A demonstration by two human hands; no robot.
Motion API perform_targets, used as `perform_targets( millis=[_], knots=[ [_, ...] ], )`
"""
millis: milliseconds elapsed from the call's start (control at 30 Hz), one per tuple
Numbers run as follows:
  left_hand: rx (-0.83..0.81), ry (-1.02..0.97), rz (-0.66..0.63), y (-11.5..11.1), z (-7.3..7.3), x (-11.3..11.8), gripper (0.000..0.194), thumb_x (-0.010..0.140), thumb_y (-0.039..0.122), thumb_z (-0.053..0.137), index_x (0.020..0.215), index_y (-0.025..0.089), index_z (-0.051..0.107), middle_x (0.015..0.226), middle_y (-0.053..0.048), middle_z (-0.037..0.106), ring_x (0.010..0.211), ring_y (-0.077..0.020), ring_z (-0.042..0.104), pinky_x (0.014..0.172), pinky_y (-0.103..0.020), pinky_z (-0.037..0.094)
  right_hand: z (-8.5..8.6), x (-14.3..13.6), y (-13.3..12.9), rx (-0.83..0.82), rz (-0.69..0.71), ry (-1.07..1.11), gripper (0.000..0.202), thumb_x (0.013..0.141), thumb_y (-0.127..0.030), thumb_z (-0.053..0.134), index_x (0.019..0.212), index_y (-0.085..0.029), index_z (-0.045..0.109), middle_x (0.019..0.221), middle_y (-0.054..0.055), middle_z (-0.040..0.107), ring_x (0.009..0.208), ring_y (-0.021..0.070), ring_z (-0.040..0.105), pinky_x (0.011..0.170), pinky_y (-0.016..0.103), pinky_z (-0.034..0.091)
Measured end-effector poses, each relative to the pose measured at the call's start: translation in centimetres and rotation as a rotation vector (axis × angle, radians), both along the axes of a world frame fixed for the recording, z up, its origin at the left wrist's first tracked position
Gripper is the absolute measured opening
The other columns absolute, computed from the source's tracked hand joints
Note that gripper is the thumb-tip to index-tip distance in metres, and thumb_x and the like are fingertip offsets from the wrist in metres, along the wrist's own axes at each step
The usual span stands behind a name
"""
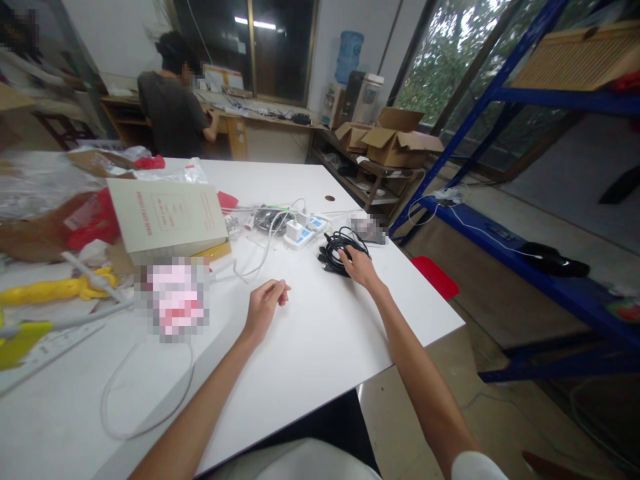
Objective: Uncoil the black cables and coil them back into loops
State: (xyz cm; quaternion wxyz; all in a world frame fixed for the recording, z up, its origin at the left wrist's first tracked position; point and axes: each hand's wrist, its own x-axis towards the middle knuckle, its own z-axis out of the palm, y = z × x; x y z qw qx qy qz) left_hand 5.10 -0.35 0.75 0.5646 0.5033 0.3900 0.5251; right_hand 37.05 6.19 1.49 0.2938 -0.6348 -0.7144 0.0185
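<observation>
A coil of black cable [334,255] lies toward the right side of the white table [310,373]. My right hand [357,264] reaches onto the coil, its fingers curled over the near right loops. My left hand [266,303] rests on or just above the tabletop, left of the coil and apart from it. Its fingers are curled in together, and nothing shows in them. Just behind the coil is a white and blue power strip [300,233] with white plugs in it and white cords around it.
A pale box [170,217], plastic bags and a yellow object [60,289] crowd the table's left. A white cord [105,407] loops at front left. Blue shelving [470,133] and a red stool [435,277] stand at right. Another person [173,107] sits at the back desk.
</observation>
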Motion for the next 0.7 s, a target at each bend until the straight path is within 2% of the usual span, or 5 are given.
perform_targets(
  millis=[267, 400, 567, 700],
  knots=[
    [-0.002, -0.013, -0.006, 0.0, 0.1, 0.0, 0.039, 0.094, 0.054, 0.071, 0.08, 0.018, 0.074, 0.069, -0.001, 0.059, 0.069, -0.0164, 0.051, 0.069, -0.031, 0.042, 4.4, 2.0, 1.8, -0.038, 0.051, 0.324, 0.065, 0.1, -0.082, 0.043, 0.082, -0.023, 0.065, 0.082, 0.008, 0.078, 0.071, 0.0234, 0.073, 0.075, 0.038, 0.057],
    [0.002, -0.015, -0.012, 0.0, 0.0, 0.0, 0.038, 0.094, 0.053, 0.071, 0.079, 0.018, 0.074, 0.069, -0.001, 0.059, 0.069, -0.0162, 0.052, 0.069, -0.031, 0.042, 5.6, 2.5, 2.3, -0.061, 0.057, 0.491, 0.07, 0.09, -0.091, 0.051, 0.085, -0.023, 0.064, 0.081, 0.009, 0.078, 0.067, 0.025, 0.075, 0.063, 0.038, 0.059],
    [0.007, -0.013, -0.014, -0.1, 0.0, -0.1, 0.038, 0.093, 0.054, 0.071, 0.08, 0.018, 0.075, 0.069, -0.002, 0.06, 0.069, -0.0167, 0.052, 0.069, -0.031, 0.042, 7.5, 2.6, 2.1, -0.008, 0.031, 0.652, 0.067, 0.088, -0.088, 0.059, 0.086, -0.021, 0.066, 0.079, 0.011, 0.078, 0.069, 0.0269, 0.076, 0.054, 0.034, 0.055],
    [0.012, -0.008, -0.014, 0.0, 0.0, -0.1, 0.039, 0.093, 0.054, 0.071, 0.08, 0.018, 0.075, 0.07, -0.002, 0.06, 0.069, -0.0169, 0.052, 0.068, -0.031, 0.042, 10.9, 2.6, 1.8, 0.104, 0.041, 0.776, 0.064, 0.092, -0.084, 0.058, 0.093, -0.02, 0.063, 0.082, 0.01, 0.078, 0.067, 0.0203, 0.074, 0.053, 0.03, 0.052]
  ],
)
